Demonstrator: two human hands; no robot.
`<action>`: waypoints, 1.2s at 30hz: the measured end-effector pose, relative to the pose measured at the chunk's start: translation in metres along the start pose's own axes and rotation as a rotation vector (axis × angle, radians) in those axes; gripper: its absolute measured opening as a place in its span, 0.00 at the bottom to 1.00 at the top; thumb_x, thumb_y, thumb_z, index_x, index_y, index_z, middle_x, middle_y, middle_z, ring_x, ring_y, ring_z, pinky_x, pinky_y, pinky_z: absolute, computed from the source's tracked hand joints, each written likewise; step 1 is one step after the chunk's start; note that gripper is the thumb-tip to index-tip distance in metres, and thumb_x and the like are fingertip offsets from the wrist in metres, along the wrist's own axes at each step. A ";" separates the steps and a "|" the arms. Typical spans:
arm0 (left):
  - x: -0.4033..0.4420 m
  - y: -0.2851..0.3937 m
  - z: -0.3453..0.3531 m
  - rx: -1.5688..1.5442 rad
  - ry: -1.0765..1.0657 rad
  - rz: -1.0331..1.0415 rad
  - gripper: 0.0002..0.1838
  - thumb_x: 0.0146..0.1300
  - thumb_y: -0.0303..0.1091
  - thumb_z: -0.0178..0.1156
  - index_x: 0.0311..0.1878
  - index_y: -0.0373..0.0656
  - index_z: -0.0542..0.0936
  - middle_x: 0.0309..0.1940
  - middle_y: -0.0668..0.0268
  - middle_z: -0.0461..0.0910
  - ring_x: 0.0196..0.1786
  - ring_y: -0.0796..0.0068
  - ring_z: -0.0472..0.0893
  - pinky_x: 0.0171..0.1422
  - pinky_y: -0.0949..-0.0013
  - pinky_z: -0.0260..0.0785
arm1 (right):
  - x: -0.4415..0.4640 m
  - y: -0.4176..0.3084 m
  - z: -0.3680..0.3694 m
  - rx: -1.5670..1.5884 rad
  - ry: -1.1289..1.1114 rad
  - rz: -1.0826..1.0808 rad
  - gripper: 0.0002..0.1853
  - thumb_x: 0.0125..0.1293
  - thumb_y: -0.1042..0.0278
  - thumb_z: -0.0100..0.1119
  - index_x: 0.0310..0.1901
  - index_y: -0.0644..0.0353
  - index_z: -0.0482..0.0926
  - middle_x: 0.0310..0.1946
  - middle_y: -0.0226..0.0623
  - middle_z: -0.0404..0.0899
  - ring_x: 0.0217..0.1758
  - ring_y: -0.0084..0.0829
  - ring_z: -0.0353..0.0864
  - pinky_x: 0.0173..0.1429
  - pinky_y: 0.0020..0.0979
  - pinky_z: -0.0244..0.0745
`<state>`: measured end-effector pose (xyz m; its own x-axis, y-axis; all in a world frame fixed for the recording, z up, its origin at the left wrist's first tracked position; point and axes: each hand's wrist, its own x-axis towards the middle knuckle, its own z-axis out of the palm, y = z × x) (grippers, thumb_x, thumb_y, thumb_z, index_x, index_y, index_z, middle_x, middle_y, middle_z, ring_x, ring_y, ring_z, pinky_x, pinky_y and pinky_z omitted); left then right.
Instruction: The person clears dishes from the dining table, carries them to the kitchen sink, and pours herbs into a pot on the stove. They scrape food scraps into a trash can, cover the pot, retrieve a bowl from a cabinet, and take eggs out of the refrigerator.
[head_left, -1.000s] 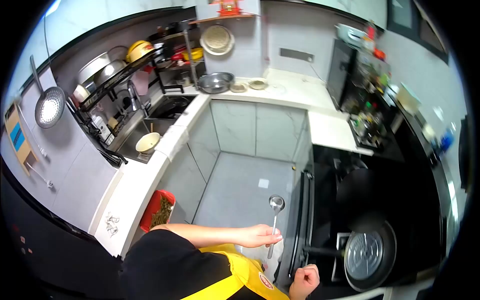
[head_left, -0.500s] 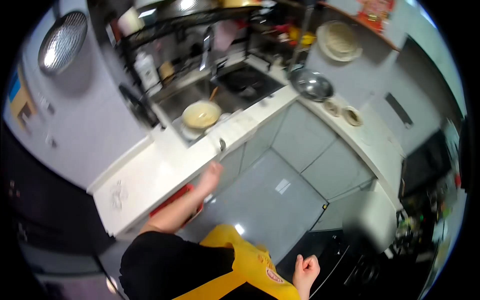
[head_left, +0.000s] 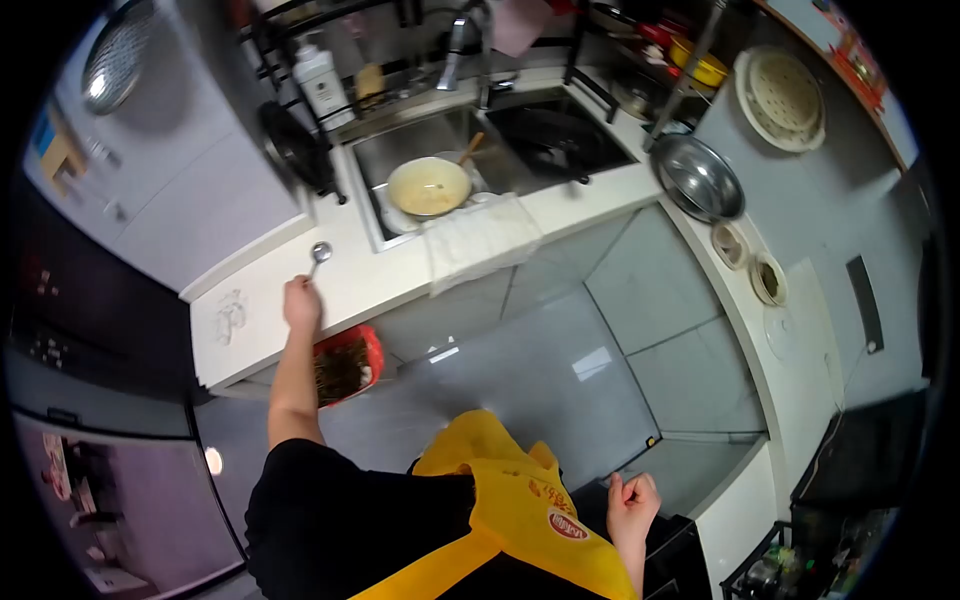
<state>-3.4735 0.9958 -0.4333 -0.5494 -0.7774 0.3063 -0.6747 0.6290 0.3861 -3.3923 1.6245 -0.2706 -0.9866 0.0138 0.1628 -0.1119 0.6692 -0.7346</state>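
My left hand (head_left: 302, 305) is closed around the handle of a metal spoon (head_left: 320, 252), whose bowl points away over the white countertop (head_left: 375, 285), left of the sink. I cannot tell whether the spoon touches the surface. My right hand (head_left: 632, 508) hangs low in front of the yellow apron (head_left: 500, 470), fingers curled in, with nothing visible in them. In the sink's left basin (head_left: 375, 160) sits a pale bowl (head_left: 430, 187), with a brown wooden handle (head_left: 471, 148) at its rim.
A white cloth (head_left: 482, 240) drapes over the counter's front edge. Below the left counter stands a red-lined bin (head_left: 372, 352) with dark waste. To the right are a steel basin (head_left: 698, 178) and two small dishes. The faucet (head_left: 455, 50) rises behind the sink.
My left hand has swung left with the spoon, from near the sink front to above the left counter. My right hand has risen slightly and shifted right. The view has turned.
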 end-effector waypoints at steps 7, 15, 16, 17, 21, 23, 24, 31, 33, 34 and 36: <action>0.006 0.000 0.038 0.329 -0.034 -0.221 0.16 0.65 0.36 0.48 0.49 0.44 0.81 0.44 0.53 0.81 0.48 0.53 0.81 0.48 0.53 0.74 | 0.081 0.079 -0.043 -0.102 -0.049 -0.005 0.18 0.56 0.74 0.66 0.18 0.58 0.64 0.16 0.36 0.64 0.20 0.40 0.67 0.24 0.36 0.63; -0.105 0.313 0.090 -0.542 -0.119 0.444 0.17 0.68 0.36 0.56 0.55 0.35 0.72 0.48 0.58 0.72 0.48 0.65 0.72 0.51 0.65 0.66 | 0.189 0.175 -0.083 -0.189 0.036 0.155 0.11 0.59 0.74 0.59 0.24 0.58 0.67 0.23 0.37 0.70 0.26 0.45 0.74 0.29 0.40 0.69; -0.137 0.355 0.113 -0.709 -0.440 0.438 0.14 0.68 0.34 0.55 0.53 0.38 0.73 0.46 0.61 0.71 0.47 0.68 0.71 0.49 0.68 0.66 | 0.197 0.184 -0.091 -0.200 0.068 0.193 0.09 0.60 0.73 0.57 0.26 0.57 0.68 0.24 0.37 0.71 0.27 0.45 0.75 0.30 0.40 0.71; -0.175 0.412 0.114 -0.747 -0.639 0.574 0.12 0.68 0.33 0.53 0.52 0.40 0.74 0.47 0.62 0.71 0.47 0.71 0.71 0.49 0.68 0.66 | 0.202 0.198 -0.103 -0.207 0.096 0.235 0.09 0.60 0.73 0.57 0.26 0.57 0.68 0.24 0.37 0.71 0.27 0.45 0.75 0.30 0.40 0.71; -0.280 0.573 0.131 -0.883 -1.087 1.119 0.07 0.64 0.25 0.55 0.44 0.39 0.77 0.39 0.59 0.75 0.41 0.68 0.76 0.44 0.68 0.69 | 0.193 0.250 -0.175 -0.436 0.422 0.396 0.07 0.61 0.71 0.58 0.28 0.57 0.71 0.26 0.41 0.74 0.29 0.46 0.77 0.32 0.41 0.73; -0.324 0.647 0.119 -0.943 -1.429 1.264 0.03 0.62 0.22 0.56 0.38 0.38 0.78 0.33 0.58 0.76 0.33 0.67 0.77 0.39 0.69 0.70 | 0.180 0.277 -0.230 -0.323 0.635 0.654 0.10 0.61 0.68 0.62 0.29 0.59 0.71 0.25 0.40 0.74 0.25 0.39 0.75 0.29 0.35 0.71; -0.347 0.676 0.116 -0.960 -1.450 1.324 0.01 0.62 0.22 0.57 0.34 0.38 0.77 0.30 0.61 0.77 0.29 0.69 0.77 0.35 0.71 0.70 | 0.170 0.299 -0.261 -0.346 0.780 0.631 0.09 0.62 0.67 0.63 0.31 0.60 0.72 0.26 0.39 0.74 0.25 0.34 0.74 0.30 0.32 0.71; -0.493 0.814 0.105 -0.939 -1.622 1.562 0.05 0.58 0.22 0.59 0.28 0.39 0.74 0.24 0.61 0.74 0.26 0.66 0.75 0.30 0.70 0.67 | 0.086 0.520 -0.442 -0.006 1.595 0.599 0.19 0.69 0.59 0.58 0.52 0.65 0.70 0.41 0.32 0.73 0.40 0.22 0.70 0.45 0.23 0.67; -0.531 0.848 0.082 -0.944 -1.652 1.615 0.06 0.57 0.21 0.60 0.27 0.39 0.73 0.23 0.61 0.73 0.25 0.65 0.74 0.28 0.68 0.65 | 0.079 0.554 -0.472 0.132 1.727 0.527 0.19 0.73 0.54 0.51 0.54 0.62 0.69 0.41 0.27 0.70 0.41 0.19 0.68 0.47 0.23 0.66; -0.549 0.866 0.071 -0.952 -1.681 1.660 0.07 0.56 0.21 0.60 0.25 0.38 0.72 0.22 0.61 0.72 0.24 0.65 0.72 0.27 0.67 0.63 | 0.080 0.565 -0.476 -0.063 1.764 0.536 0.18 0.73 0.55 0.51 0.53 0.62 0.69 0.41 0.28 0.70 0.43 0.20 0.68 0.48 0.23 0.65; -0.578 0.898 0.060 -0.954 -1.738 1.717 0.08 0.55 0.21 0.61 0.24 0.38 0.72 0.21 0.62 0.71 0.24 0.65 0.72 0.27 0.66 0.63 | 0.090 0.562 -0.472 -0.237 1.816 0.547 0.18 0.75 0.54 0.46 0.51 0.64 0.71 0.41 0.30 0.70 0.44 0.23 0.68 0.50 0.23 0.63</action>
<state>-3.7911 2.0107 -0.3160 -0.1245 0.9697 0.2103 0.4515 -0.1334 0.8822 -3.4882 2.3526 -0.3576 0.4086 0.7717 0.4874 0.2946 0.3939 -0.8707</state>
